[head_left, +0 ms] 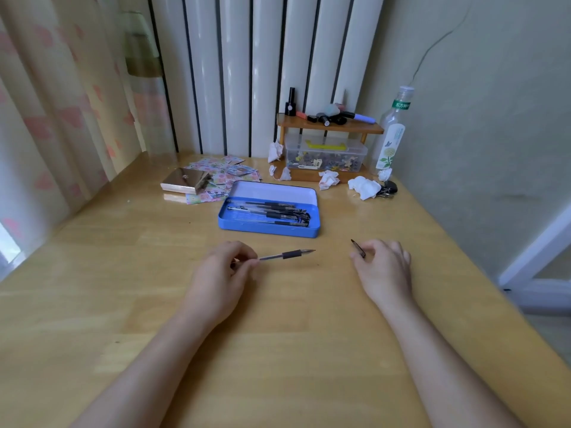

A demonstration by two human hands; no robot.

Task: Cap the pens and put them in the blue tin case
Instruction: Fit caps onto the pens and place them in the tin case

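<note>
The uncapped pen [285,254] is held by its rear end in the left hand [224,270], fingers closed around the barrel; the tip points right, toward the other hand, and the barrel lies low over the table [293,319], though contact with the surface cannot be confirmed. The right hand [384,267] pinches a small dark cap [358,248] between thumb and forefinger; cap and pen tip are apart, with bare table between them. The blue tin case [268,227] sits open on the table just beyond both hands; several capped pens [272,213] lie lengthwise inside it, and its lid stands raised at the far side. Left of the case, a metallic box [183,180] rests on a spread of patterned paper sheets [222,171]. Behind the case, crumpled tissues [363,186] lie near a small wooden shelf [327,126]; a clear plastic container [326,154] sits under the shelf, and a bottle [392,131] stands to its right.
</note>
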